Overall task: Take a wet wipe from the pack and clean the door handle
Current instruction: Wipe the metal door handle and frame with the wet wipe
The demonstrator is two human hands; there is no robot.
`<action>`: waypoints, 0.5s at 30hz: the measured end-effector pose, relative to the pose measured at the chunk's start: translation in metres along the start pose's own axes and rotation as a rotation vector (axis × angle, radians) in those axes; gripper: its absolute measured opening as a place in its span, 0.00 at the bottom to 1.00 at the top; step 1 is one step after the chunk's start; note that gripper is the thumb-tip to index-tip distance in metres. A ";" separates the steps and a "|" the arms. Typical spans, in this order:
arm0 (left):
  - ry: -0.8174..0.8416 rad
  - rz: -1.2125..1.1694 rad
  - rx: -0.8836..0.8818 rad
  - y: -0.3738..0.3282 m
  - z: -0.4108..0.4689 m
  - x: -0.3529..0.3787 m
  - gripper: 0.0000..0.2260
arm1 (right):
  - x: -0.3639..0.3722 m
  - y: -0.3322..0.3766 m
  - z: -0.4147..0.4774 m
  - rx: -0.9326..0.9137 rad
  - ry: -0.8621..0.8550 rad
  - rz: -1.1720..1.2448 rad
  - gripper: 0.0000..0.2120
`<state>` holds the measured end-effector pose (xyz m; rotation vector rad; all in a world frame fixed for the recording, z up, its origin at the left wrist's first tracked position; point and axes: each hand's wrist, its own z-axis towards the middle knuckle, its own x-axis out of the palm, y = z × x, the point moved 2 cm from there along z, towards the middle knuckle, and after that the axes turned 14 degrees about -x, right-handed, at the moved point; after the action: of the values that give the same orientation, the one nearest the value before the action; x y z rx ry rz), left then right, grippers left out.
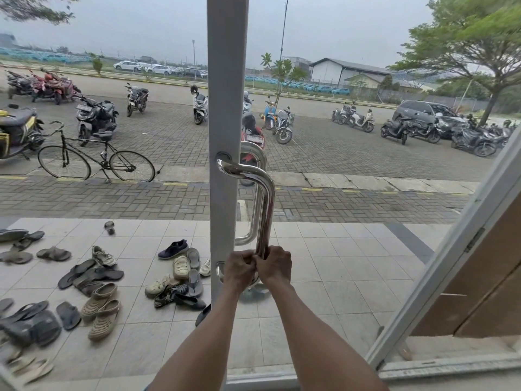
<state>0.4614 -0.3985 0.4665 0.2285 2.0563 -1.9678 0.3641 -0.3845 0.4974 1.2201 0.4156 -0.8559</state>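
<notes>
Gripping door handle (265, 210): left hand (239, 268), right hand (275, 266).

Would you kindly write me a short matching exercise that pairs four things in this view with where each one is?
Things:
1. door handle
2. bicycle
3. sandals and shoes
4. grey car

Places:
A. parked near the tree at right
B. scattered on the tiled floor
C. gripped low down by the left hand and right hand
D. standing on the brick paving at left

Pairs: 1-C, 2-D, 3-B, 4-A
</notes>
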 end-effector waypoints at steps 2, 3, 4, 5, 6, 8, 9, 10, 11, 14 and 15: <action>-0.044 0.054 -0.030 0.004 -0.001 0.002 0.06 | 0.002 0.000 -0.001 -0.010 0.001 -0.004 0.14; -0.065 0.103 -0.054 0.004 -0.001 0.004 0.07 | 0.002 -0.001 -0.001 -0.014 0.000 -0.004 0.15; -0.072 0.150 -0.084 0.006 -0.001 0.004 0.07 | 0.003 -0.001 -0.001 -0.017 0.003 -0.005 0.15; -0.066 0.182 -0.113 0.006 0.000 0.004 0.07 | 0.003 -0.002 -0.001 -0.020 0.008 -0.008 0.15; -0.052 0.197 -0.131 0.005 0.002 0.003 0.07 | 0.003 -0.003 -0.001 -0.019 0.015 -0.011 0.16; -0.012 0.191 -0.122 -0.001 0.005 0.000 0.07 | 0.002 -0.003 0.000 -0.010 0.027 -0.009 0.15; 0.005 0.170 -0.105 -0.004 0.005 -0.002 0.07 | 0.000 -0.003 0.000 0.000 0.030 -0.002 0.15; 0.017 0.141 -0.083 -0.008 0.006 -0.004 0.07 | -0.002 -0.002 0.001 0.012 0.029 0.010 0.14; 0.026 0.109 -0.065 -0.011 0.005 -0.007 0.06 | -0.003 -0.002 0.002 0.023 0.029 0.023 0.14; 0.042 0.021 -0.046 -0.013 0.002 -0.010 0.06 | -0.007 0.001 0.005 0.023 0.029 0.025 0.15; 0.041 -0.006 -0.055 -0.010 0.001 -0.009 0.05 | -0.006 0.002 0.005 0.019 0.033 0.024 0.15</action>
<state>0.4675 -0.3991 0.4785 0.2533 2.1359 -1.9215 0.3609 -0.3873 0.5048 1.2562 0.4194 -0.8213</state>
